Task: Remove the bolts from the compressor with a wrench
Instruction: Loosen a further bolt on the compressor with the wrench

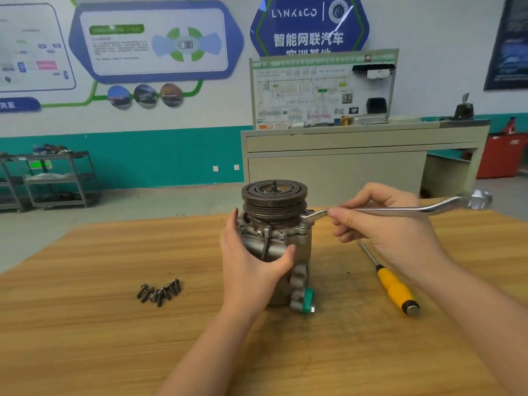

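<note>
Left hand (251, 264), nearest the camera, wraps the compressor (274, 241) body: thumb across the front, fingers round the far left side. Judged purpose: to brace the unit against the turning force of the wrench.

Compressor stands upright on the wooden table (114, 324), pulley end up, roughly mid-table.

Right hand (380, 224) has its fingers curled round the wrench (400, 208) shank, close to the working end. Wrench lies about level, handle running off to the right; its near end sits on a bolt at the right edge of the flange just under the pulley. The short grip suggests quick spinning of a loosened bolt rather than a hard pull, but this is a guess.

Pile of loose bolts (158, 291) lies left of the compressor, well apart from it: several apparently out already.

Yellow-handled screwdriver (391, 281) lies to the right, untouched.
</note>
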Tool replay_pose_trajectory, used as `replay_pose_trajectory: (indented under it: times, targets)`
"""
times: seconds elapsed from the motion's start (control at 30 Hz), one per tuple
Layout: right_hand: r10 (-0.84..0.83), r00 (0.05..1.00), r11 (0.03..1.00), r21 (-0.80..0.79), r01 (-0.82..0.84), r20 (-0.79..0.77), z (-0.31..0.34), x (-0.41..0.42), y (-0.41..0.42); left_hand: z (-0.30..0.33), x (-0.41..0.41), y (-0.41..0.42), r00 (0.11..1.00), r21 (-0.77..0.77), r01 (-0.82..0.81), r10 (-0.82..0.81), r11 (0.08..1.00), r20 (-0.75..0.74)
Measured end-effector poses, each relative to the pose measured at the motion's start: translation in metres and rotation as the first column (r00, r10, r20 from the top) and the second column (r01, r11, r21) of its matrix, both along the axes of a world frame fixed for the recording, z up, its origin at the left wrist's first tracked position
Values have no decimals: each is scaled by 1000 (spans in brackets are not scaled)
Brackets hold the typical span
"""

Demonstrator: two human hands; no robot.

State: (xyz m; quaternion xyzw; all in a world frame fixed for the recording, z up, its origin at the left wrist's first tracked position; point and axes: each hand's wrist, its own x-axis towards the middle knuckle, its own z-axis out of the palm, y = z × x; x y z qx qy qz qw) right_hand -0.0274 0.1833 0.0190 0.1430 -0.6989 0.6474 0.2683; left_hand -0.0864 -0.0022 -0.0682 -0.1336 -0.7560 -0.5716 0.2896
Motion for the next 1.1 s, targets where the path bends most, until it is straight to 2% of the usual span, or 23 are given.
replay_pose_trajectory:
  times: [0.17, 0.33, 0.73, 0.87, 1.03, 1.1]
  targets:
    - [6, 1000, 980, 199, -4, -7, -1, 3, 0, 5, 9, 3, 999, 4, -41, 41, 999, 25]
    - [20, 1000, 961, 275, -22, 10, 4, 7, 5, 12, 26, 6, 997, -11, -57, 58, 998, 48]
    - [45, 998, 976, 210, -52, 40, 14, 43, 11, 1, 79, 16, 988, -22, -155, 155, 988, 19]
    - [56, 998, 971, 233, -60, 21, 15, 55, 15, -7, 96, 25, 982, 42, -189, 190, 981, -20]
    - [11, 998, 934, 356, 13, -66, 3, 68, 17, -35, 111, 30, 970, 59, -234, 229, 970, 78]
    - [-15, 997, 935, 352, 43, -80, 0, 70, 13, -39, 110, 30, 975, 84, -201, 191, 976, 115]
